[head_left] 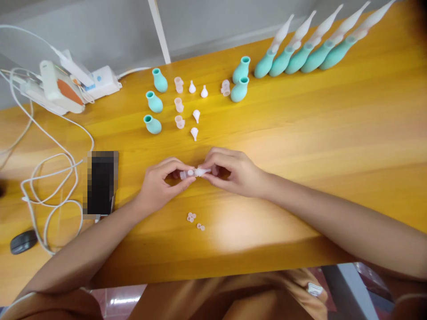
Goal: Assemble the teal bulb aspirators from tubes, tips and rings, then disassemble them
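Above the middle of the table, my left hand (159, 181) pinches a small translucent plastic connector (184, 174) between thumb and fingers. My right hand (237, 172) grips a white tapered nozzle (202, 171), its wide end against the connector. Whether the two are fully joined I cannot tell. Beyond the hands stand loose translucent connectors (179, 105) and small white nozzles (196, 116). Teal squeeze bulbs (154, 102) sit open-mouthed left of them, with two more bulbs (239, 90) to the right. Small translucent rings (191, 217) lie nearer my body.
Several teal bulbs with long white tips (300, 58) stand in a row at the back right. On the left are a dark phone (102, 182), coiled white cables (55, 202), a power strip (102, 82) and a black mouse (23, 242). A grey wall (207, 26) borders the table's back.
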`<state>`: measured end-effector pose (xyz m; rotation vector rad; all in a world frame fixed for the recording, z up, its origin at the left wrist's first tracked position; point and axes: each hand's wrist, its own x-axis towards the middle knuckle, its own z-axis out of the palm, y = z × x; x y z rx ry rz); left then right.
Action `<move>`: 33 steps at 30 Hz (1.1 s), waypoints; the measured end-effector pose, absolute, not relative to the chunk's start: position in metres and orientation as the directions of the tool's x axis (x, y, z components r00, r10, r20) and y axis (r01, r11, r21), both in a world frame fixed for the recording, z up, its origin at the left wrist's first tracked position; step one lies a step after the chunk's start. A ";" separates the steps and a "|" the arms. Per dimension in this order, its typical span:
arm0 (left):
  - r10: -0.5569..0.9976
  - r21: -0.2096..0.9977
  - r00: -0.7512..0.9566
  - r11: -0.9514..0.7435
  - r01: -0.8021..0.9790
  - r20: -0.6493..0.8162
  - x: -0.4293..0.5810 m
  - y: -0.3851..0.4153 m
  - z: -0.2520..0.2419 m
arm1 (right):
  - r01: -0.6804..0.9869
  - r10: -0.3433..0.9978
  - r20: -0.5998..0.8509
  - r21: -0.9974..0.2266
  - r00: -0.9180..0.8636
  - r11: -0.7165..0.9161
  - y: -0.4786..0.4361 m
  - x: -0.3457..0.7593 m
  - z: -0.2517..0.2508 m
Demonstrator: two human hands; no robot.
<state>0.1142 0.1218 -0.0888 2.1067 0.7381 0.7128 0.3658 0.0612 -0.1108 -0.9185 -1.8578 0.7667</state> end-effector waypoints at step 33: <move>0.618 0.910 0.713 -0.410 -0.069 0.332 0.110 0.120 -0.094 | 0.037 0.821 0.496 -0.849 -0.284 0.526 0.052 0.358 -0.105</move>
